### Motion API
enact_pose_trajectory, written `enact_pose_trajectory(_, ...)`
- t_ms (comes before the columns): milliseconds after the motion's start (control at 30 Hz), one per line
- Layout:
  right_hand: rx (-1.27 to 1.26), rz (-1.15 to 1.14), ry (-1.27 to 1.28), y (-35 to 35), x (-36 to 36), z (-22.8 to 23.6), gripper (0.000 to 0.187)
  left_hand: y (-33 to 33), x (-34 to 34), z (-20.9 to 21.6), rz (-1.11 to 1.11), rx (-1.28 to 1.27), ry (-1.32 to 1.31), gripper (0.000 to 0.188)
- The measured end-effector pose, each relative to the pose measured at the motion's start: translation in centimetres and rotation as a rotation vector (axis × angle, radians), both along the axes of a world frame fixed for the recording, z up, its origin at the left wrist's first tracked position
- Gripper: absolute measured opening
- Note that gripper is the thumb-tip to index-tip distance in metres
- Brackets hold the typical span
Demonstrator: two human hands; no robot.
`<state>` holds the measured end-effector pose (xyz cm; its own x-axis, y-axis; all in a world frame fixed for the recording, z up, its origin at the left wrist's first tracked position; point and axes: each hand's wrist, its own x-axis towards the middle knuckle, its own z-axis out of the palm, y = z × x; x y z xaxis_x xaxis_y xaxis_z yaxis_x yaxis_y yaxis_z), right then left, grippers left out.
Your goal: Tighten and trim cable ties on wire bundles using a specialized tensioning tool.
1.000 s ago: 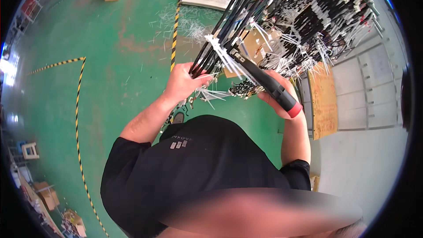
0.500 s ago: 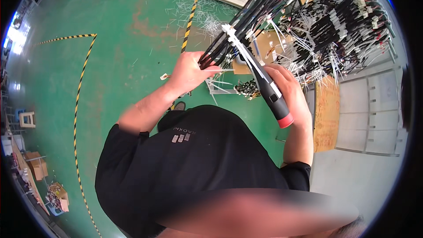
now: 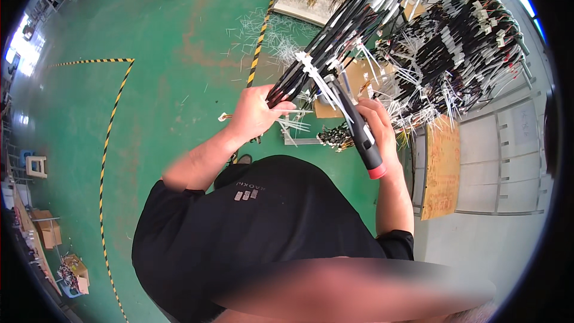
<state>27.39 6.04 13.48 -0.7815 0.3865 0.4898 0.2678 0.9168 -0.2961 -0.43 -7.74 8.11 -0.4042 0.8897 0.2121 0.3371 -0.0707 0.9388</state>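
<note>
My left hand [image 3: 253, 113] is closed round a bundle of black-sleeved cables [image 3: 323, 54], near its lower end. The bundle slants up and away to the right, with white connectors among the wires. My right hand [image 3: 378, 127] grips a black cable-tie gun [image 3: 366, 146] with a red end cap. Its narrow nose points up and left at the bundle. White cable ties [image 3: 314, 75] run from the bundle down alongside the tool; their heads sit against the cables. More loose white tie tails stick out below my left hand. The fingers of my right hand are partly hidden behind the tool.
A rack of hanging cable harnesses [image 3: 460, 42] fills the far right. Beyond the bundle stands a pale tray [image 3: 299, 9] with more wires. Cut tie ends [image 3: 269, 36] litter the green floor beside black-and-yellow tape [image 3: 256, 60]. A wooden board [image 3: 441, 173] stands at right.
The tool and my right hand have shifted slightly left, and the tool now looks smaller. My left hand sits a little lower in view, still holding the bundle. The whole view has tilted slightly.
</note>
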Motion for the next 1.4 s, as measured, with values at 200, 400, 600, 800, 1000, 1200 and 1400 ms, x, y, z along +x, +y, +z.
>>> enact_pose_trajectory(200, -0.539, -0.021, -0.047, -1.0, 0.8, 3.0, 0.056, 0.3, -0.2, -0.5, 0.149, 0.022, 0.29, 0.032)
enact_pose_trajectory(400, -0.614, 0.019, -0.149, -1.2, -0.3, 5.5, 0.049, -0.1, -0.6, -0.1, 0.154, 0.039, 0.358, 0.032)
enact_pose_trajectory(600, 0.617, -0.169, -0.236, -1.8, -2.6, 3.8, 0.036, 0.0, -2.0, -0.7, -0.059, -0.005, -0.11, 0.028)
enact_pose_trajectory(800, 0.486, -0.071, -0.217, -2.7, -2.7, -1.0, 0.039, -0.4, -1.8, 0.8, -0.17, 0.012, -0.173, 0.03)
enact_pose_trajectory(1000, -0.393, -0.15, 0.075, -4.1, -1.3, -2.9, 0.047, -0.6, -1.6, 0.8, -0.103, -0.065, -0.065, 0.017)
enact_pose_trajectory(1200, -0.713, 0.046, 0.1, -2.8, -0.6, 0.7, 0.049, -0.5, -1.5, -0.5, -0.07, -0.024, 0.045, 0.021)
enact_pose_trajectory(1400, -0.474, 0.029, -0.073, -3.8, -1.7, 4.1, 0.052, -1.2, -1.2, 0.9, 0.015, -0.034, 0.275, 0.018)
